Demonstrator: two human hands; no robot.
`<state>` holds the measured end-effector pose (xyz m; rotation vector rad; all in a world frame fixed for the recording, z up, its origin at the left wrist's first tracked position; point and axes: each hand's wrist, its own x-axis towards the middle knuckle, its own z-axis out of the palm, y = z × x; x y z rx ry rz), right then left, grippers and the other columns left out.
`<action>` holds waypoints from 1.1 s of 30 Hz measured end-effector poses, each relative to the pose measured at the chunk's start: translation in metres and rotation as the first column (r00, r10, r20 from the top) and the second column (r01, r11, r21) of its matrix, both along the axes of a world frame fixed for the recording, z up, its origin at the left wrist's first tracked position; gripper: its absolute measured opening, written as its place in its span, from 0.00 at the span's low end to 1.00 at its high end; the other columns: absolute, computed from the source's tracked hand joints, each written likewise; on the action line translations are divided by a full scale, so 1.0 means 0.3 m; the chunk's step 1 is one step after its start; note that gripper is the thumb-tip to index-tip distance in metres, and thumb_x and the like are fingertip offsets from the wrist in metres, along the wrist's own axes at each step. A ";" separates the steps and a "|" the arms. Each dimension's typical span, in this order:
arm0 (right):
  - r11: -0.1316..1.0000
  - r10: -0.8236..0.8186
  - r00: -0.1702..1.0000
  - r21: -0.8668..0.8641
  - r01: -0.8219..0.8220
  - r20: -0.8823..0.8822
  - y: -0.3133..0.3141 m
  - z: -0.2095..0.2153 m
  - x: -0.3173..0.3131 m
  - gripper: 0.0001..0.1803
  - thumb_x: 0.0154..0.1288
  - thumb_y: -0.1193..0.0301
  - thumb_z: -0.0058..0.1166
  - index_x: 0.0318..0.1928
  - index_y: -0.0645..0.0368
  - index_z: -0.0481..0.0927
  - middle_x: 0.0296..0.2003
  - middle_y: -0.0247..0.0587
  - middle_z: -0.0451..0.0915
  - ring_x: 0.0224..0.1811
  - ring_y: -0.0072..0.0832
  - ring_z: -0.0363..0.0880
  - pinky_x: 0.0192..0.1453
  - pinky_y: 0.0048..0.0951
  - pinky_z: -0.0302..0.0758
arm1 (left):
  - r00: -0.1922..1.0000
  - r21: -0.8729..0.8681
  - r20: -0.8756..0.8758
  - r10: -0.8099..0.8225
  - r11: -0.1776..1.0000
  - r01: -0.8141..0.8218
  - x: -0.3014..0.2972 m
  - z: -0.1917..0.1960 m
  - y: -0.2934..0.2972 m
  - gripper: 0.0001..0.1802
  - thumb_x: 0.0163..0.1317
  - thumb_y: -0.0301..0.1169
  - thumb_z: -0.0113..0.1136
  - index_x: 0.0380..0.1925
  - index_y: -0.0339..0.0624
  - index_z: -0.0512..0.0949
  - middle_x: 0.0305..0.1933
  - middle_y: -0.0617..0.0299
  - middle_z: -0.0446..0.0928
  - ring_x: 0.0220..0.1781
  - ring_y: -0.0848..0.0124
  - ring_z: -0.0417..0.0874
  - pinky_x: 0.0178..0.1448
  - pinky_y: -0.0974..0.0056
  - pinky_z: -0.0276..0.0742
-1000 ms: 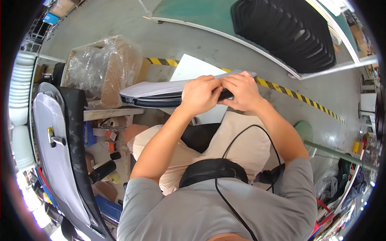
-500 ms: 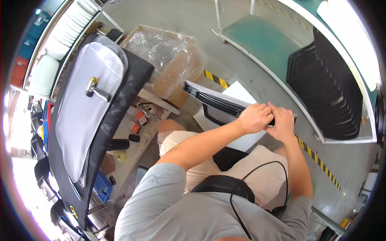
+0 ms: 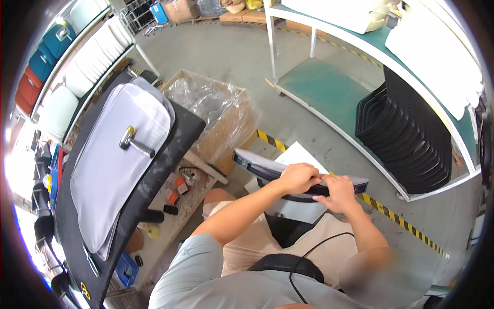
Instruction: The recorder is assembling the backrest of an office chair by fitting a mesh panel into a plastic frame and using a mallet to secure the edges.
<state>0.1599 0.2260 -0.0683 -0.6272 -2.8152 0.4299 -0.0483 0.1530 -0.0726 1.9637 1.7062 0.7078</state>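
Note:
Across my knees, seen nearly edge-on, lies a black frame [image 3: 257, 166] with light grey mesh fabric along its upper side. My left hand [image 3: 298, 178] is closed on the edge near its middle, fingertips pressing the fabric. Just to the right, my right hand [image 3: 337, 193] grips the same edge, its thumb below and its fingers over the top. The two hands nearly touch. On the black padded bench to my left, a small hammer [image 3: 135, 142] rests on stacked grey mesh pieces [image 3: 116, 170].
A cardboard box [image 3: 226, 118] with clear plastic wrap stands beyond the bench [image 3: 182, 123]. To the right, a white-framed cart [image 3: 329, 95] carries a stack of black frames [image 3: 404, 139]. Small orange boxes [image 3: 180, 185] lie on a low shelf beside my left knee. White and coloured panels fill the left rack.
Both hands have moved left along the frame's edge, from its right end toward the middle. The view has shifted, showing more of the far floor.

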 end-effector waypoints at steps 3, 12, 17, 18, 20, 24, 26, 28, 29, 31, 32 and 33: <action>0.998 0.046 0.997 0.042 -0.043 -0.068 0.008 -0.029 0.008 0.35 0.53 0.49 0.73 0.54 0.60 0.80 0.53 0.44 0.85 0.54 0.43 0.84 0.58 0.44 0.74 | 1.000 -0.023 0.020 -0.001 1.000 0.002 -0.012 -0.002 -0.003 0.14 0.64 0.41 0.68 0.31 0.42 0.83 0.36 0.55 0.84 0.42 0.50 0.84 0.45 0.48 0.78; 0.869 0.178 0.974 0.486 -0.089 -0.139 0.044 -0.118 0.025 0.34 0.53 0.49 0.70 0.54 0.61 0.80 0.51 0.41 0.84 0.46 0.38 0.85 0.53 0.41 0.75 | 0.982 0.476 -0.115 -0.150 0.860 0.187 0.016 -0.007 0.000 0.06 0.56 0.32 0.66 0.27 0.43 0.81 0.24 0.58 0.73 0.32 0.55 0.80 0.39 0.51 0.78; 0.963 0.040 0.976 0.268 0.019 -0.213 -0.004 -0.015 -0.065 0.37 0.55 0.45 0.69 0.54 0.62 0.79 0.51 0.43 0.84 0.47 0.40 0.84 0.53 0.43 0.74 | 0.984 0.301 -0.167 0.063 0.954 -0.010 -0.125 -0.037 -0.037 0.09 0.61 0.36 0.66 0.34 0.42 0.84 0.34 0.56 0.80 0.40 0.54 0.82 0.44 0.51 0.78; 0.980 -0.023 0.998 0.195 0.035 -0.060 -0.014 0.017 -0.109 0.37 0.56 0.44 0.68 0.54 0.61 0.80 0.51 0.44 0.84 0.49 0.41 0.84 0.55 0.43 0.73 | 0.984 0.298 -0.168 0.052 0.954 0.000 -0.138 -0.042 -0.036 0.09 0.61 0.36 0.66 0.34 0.42 0.84 0.34 0.56 0.80 0.40 0.54 0.82 0.44 0.51 0.78; 0.993 -0.090 0.991 0.090 0.080 0.102 -0.042 0.001 -0.178 0.35 0.58 0.41 0.67 0.52 0.59 0.80 0.51 0.43 0.85 0.52 0.41 0.84 0.55 0.44 0.73 | 0.991 0.268 -0.113 0.068 0.963 -0.035 -0.150 -0.034 -0.032 0.10 0.64 0.38 0.66 0.35 0.42 0.85 0.37 0.55 0.83 0.42 0.52 0.83 0.46 0.50 0.79; 0.995 -0.099 0.989 0.031 0.096 0.107 -0.035 -0.027 -0.200 0.35 0.58 0.42 0.68 0.52 0.58 0.80 0.49 0.42 0.86 0.52 0.39 0.85 0.55 0.43 0.73 | 0.998 0.166 -0.034 0.057 0.985 -0.051 -0.163 -0.036 -0.004 0.10 0.64 0.38 0.66 0.35 0.43 0.85 0.36 0.54 0.84 0.42 0.52 0.84 0.47 0.50 0.79; 0.993 -0.073 0.996 0.085 0.077 -0.050 -0.036 -0.053 -0.178 0.32 0.57 0.45 0.68 0.50 0.58 0.81 0.47 0.41 0.87 0.49 0.38 0.86 0.54 0.42 0.74 | 0.999 -0.057 0.014 0.034 0.998 -0.033 -0.158 -0.009 0.018 0.10 0.64 0.37 0.67 0.34 0.42 0.85 0.36 0.53 0.84 0.42 0.52 0.84 0.47 0.50 0.78; 0.995 -0.057 0.997 0.082 0.062 -0.055 -0.030 -0.060 -0.166 0.32 0.57 0.45 0.68 0.50 0.57 0.81 0.46 0.40 0.87 0.49 0.37 0.86 0.53 0.42 0.75 | 0.999 -0.077 0.043 0.018 0.997 -0.014 -0.154 0.000 0.021 0.10 0.64 0.37 0.68 0.34 0.42 0.85 0.36 0.53 0.84 0.42 0.53 0.84 0.46 0.51 0.78; 0.996 -0.034 0.997 0.084 0.039 -0.065 -0.024 -0.059 -0.162 0.31 0.58 0.45 0.68 0.50 0.57 0.81 0.45 0.39 0.87 0.48 0.36 0.87 0.52 0.42 0.76 | 0.998 -0.092 0.066 0.009 0.996 -0.003 -0.157 0.002 0.026 0.10 0.63 0.36 0.68 0.34 0.41 0.85 0.36 0.52 0.84 0.42 0.53 0.84 0.46 0.52 0.78; 0.993 -0.026 0.992 0.112 0.040 -0.119 -0.012 -0.071 -0.174 0.32 0.57 0.45 0.68 0.50 0.57 0.81 0.44 0.39 0.87 0.48 0.37 0.87 0.52 0.42 0.76 | 0.995 -0.097 0.096 0.001 0.995 0.009 -0.175 0.006 0.035 0.09 0.62 0.36 0.69 0.34 0.41 0.86 0.35 0.52 0.84 0.42 0.53 0.85 0.46 0.52 0.78; 0.990 -0.003 0.984 0.141 0.029 -0.176 -0.011 -0.076 -0.182 0.32 0.56 0.45 0.69 0.50 0.56 0.81 0.43 0.39 0.87 0.47 0.37 0.87 0.52 0.42 0.76 | 0.992 -0.101 0.123 0.006 0.995 0.006 -0.182 0.006 0.035 0.09 0.62 0.35 0.69 0.34 0.41 0.86 0.35 0.52 0.85 0.42 0.53 0.85 0.46 0.53 0.78; 0.990 -0.012 0.985 0.137 0.036 -0.172 -0.018 -0.081 -0.184 0.32 0.56 0.45 0.69 0.50 0.56 0.81 0.43 0.39 0.87 0.47 0.37 0.87 0.52 0.42 0.76 | 0.992 -0.105 0.127 -0.002 0.994 0.015 -0.186 0.004 0.028 0.09 0.62 0.35 0.69 0.34 0.41 0.86 0.35 0.52 0.85 0.42 0.53 0.85 0.46 0.53 0.78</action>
